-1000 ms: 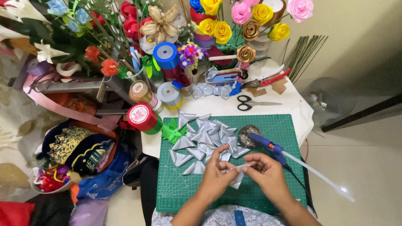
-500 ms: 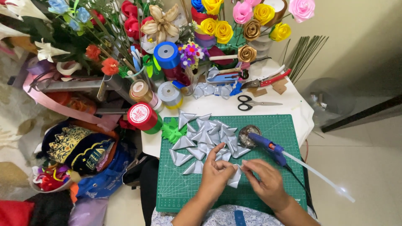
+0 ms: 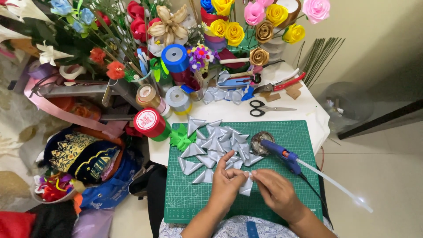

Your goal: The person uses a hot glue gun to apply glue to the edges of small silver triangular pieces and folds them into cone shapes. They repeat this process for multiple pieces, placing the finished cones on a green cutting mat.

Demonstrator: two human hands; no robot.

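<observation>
Silver folded ribbon petal [image 3: 246, 185], pinched between fingers of left hand [image 3: 227, 183] and right hand [image 3: 275, 190], both clenched on it, above near edge of green cutting mat [image 3: 304, 141] on white bench [image 3: 308, 110]. Just beyond, heap of silver ribbon petals [image 3: 211, 147]; blue glue gun [image 3: 284, 155] near right edge.

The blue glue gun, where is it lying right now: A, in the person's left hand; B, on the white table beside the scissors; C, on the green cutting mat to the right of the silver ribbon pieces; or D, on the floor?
C: the blue glue gun lies on the green cutting mat, right of the pile of folded silver ribbon pieces, with neither hand on it.
</observation>
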